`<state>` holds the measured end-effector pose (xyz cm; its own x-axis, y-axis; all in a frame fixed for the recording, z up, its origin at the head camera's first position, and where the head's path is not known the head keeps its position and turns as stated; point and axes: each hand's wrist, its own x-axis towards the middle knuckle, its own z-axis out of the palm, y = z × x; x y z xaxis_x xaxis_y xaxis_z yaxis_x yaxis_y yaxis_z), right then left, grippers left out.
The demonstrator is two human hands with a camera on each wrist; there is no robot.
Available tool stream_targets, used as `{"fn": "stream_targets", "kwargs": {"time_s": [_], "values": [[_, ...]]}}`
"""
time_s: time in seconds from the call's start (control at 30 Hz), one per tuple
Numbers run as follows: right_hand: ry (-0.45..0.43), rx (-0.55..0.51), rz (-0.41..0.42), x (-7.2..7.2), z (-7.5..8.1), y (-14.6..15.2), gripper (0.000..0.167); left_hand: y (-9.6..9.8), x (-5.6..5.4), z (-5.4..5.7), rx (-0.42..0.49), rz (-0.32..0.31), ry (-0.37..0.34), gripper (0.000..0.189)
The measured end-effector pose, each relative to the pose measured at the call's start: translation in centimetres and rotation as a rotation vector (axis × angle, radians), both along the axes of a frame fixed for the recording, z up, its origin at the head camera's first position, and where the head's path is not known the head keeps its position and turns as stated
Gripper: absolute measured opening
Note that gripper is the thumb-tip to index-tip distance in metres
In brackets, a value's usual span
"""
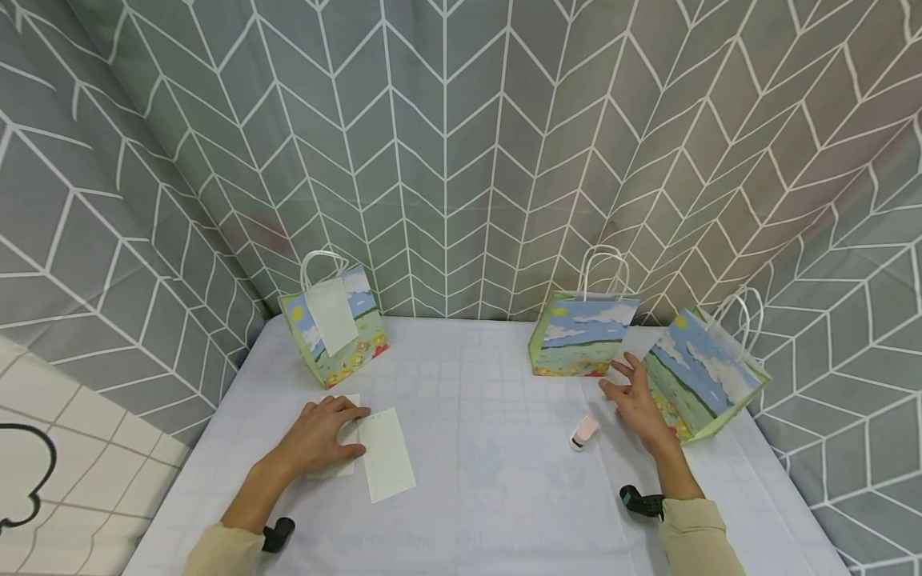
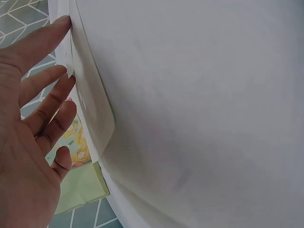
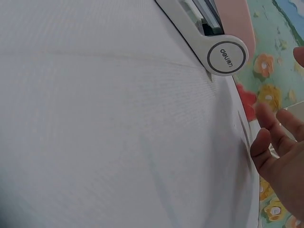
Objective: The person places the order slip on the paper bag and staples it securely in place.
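My left hand (image 1: 327,436) rests on a white paper slip (image 1: 348,436), fingers fairly straight. A second slip, lined (image 1: 389,456), lies against it on the right. In the left wrist view the thumb and fingertips touch the slips' edges (image 2: 95,109). My right hand (image 1: 637,400) reaches between two paper gift bags, the middle one (image 1: 587,328) and the right one (image 1: 702,372). Its thumb and fingers are parted, fingertips right at a white paper (image 1: 637,342). A pink-and-white stapler (image 1: 584,432) lies left of that hand and also shows in the right wrist view (image 3: 228,57).
A third gift bag (image 1: 353,352) stands at the back left, a white paper (image 1: 331,314) against its front. All bags have white handles and a painted landscape. The white-covered table (image 1: 475,496) ends at a grey patterned curtain (image 1: 461,160).
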<state>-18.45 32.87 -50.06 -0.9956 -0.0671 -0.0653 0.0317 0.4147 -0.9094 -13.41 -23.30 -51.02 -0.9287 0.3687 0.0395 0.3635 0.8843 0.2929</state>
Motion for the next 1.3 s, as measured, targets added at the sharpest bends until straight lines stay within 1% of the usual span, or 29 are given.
{"fn": "stream_targets", "kwargs": {"time_s": [0.3,0.47,0.63,0.83,0.9,1.03,1.3], "values": [[0.040,0.005,-0.033,0.6,0.2,-0.5,0.082,0.4,-0.1,0.3,-0.010,-0.022,0.019,0.064],[0.064,0.023,-0.029,0.7,0.1,-0.6,0.080,0.4,-0.1,0.5,-0.039,-0.018,0.005,0.065],[0.083,0.024,-0.002,0.8,0.1,-0.7,0.080,0.4,-0.2,0.5,-0.051,-0.013,-0.012,0.065],[0.097,-0.007,0.048,0.9,0.0,-0.8,0.080,0.5,-0.2,0.4,-0.026,0.001,-0.060,0.065],[0.095,-0.009,0.066,0.9,0.0,-0.9,0.080,0.4,-0.2,0.5,-0.018,0.006,-0.074,0.066],[0.079,-0.012,0.075,0.9,0.0,-1.1,0.079,0.4,-0.2,0.5,-0.010,0.012,-0.080,0.066],[0.067,0.002,0.100,1.1,0.3,-1.6,0.078,0.4,-0.1,0.6,0.030,-0.004,-0.101,0.065]]}}
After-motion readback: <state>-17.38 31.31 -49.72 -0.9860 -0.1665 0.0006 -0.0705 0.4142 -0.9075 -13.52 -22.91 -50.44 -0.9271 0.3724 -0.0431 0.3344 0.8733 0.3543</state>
